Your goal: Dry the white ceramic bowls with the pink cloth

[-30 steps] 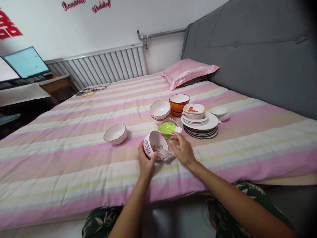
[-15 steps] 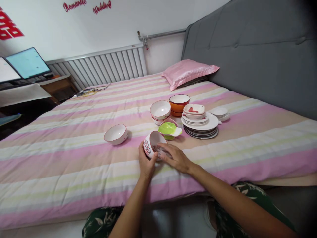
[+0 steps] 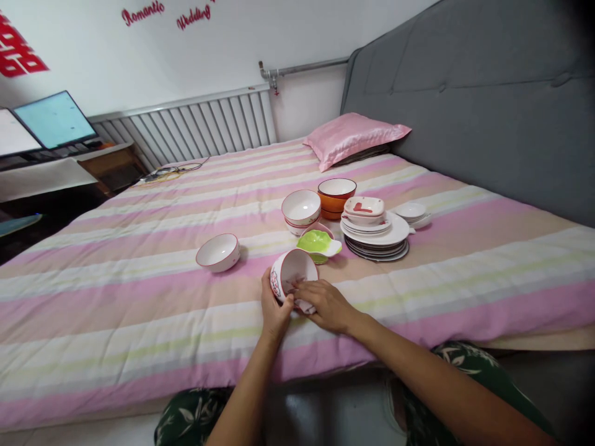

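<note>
On a bedspread of pink, cream and beige stripes [image 3: 139,310], the left hand [image 3: 275,313] grips a tilted, round white bowl with a red rim [image 3: 292,266]. Inside that bowl, the right hand [image 3: 328,305] holds a crumpled pale cloth [image 3: 305,306]. Just beyond the bowl rests a light-green leaf-shaped dish [image 3: 316,241].

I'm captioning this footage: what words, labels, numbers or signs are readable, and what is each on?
"Romantic", on the wall.
"Wedding", on the wall.
Red character, on the wall: cut off by the frame.
Screens: too small to read.
Square dish: red mark, cannot tell if lettering.
Held bowl: none readable.
</note>
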### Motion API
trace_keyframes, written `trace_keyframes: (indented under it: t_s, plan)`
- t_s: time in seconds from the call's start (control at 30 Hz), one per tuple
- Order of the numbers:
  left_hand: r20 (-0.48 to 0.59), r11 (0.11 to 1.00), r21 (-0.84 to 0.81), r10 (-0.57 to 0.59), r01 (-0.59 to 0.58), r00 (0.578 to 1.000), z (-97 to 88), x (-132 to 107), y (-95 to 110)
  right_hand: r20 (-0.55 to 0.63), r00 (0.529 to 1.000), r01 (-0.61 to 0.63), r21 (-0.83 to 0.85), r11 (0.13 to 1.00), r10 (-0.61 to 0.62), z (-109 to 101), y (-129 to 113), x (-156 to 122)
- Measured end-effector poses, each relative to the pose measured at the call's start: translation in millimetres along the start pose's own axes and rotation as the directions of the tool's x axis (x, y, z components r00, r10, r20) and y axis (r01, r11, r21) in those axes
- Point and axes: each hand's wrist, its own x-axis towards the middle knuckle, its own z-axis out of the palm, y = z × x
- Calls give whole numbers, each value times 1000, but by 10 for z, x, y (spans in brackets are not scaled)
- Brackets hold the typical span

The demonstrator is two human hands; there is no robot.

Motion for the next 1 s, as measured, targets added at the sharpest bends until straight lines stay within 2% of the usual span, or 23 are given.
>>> trace_keyframes:
  t_s: [0.17, 0.23, 0.3, 0.37, 0.43, 0.5, 0.57, 0.63, 0.73, 0.87, 0.93, 1.0]
  plan:
    - [12, 999, -19, -26, 26, 1000, -32, -47, 29, 56, 998, -25, 99, 995, 19, -99, -15, 4]
    - [11, 998, -26, -64, 64, 998, -48, -63, 58, 89, 995, -64, 200, 978, 47, -173, -15, -11]
    - [6, 993, -29, -111, 111, 994, -71, -70, 84, 124, 986, -145, 352, 925, 108, -262, -14, -20]
    - [2, 985, -53, -163, 163, 987, -103, -66, 90, 126, 972, -236, 515, 824, 200, -347, -6, -15]
    - [12, 969, -111, -221, 221, 975, -139, -52, 74, 72, 937, -299, 671, 679, 341, -412, 12, 2]
    - [33, 944, -182, -272, 273, 962, -173, -29, 49, 37, 867, -316, 812, 490, 497, -452, 39, 24]
    - [44, 924, -236, -298, 300, 954, -209, 4, 39, 57, 787, -308, 899, 312, 614, -479, 70, 39]
    - [48, 920, -247, -302, 305, 952, -263, 48, 63, 63, 735, -284, 933, 222, 675, -504, 99, 38]
    - [52, 949, -146, -276, 280, 960, -405, 131, 160, 19, 704, -225, 954, 198, 710, -544, 136, -4]
    - [185, 994, 54, -101, 93, 977, -613, 182, 276, -22, 668, -220, 949, 226, 744, -584, 168, -103]
    - [240, 993, 116, -38, 10, 970, -651, 150, 283, -79, 647, -242, 922, 303, 758, -602, 161, -137]
    - [232, 987, 151, 18, -54, 972, -625, 90, 266, -184, 645, -270, 854, 446, 742, -625, 118, -138]
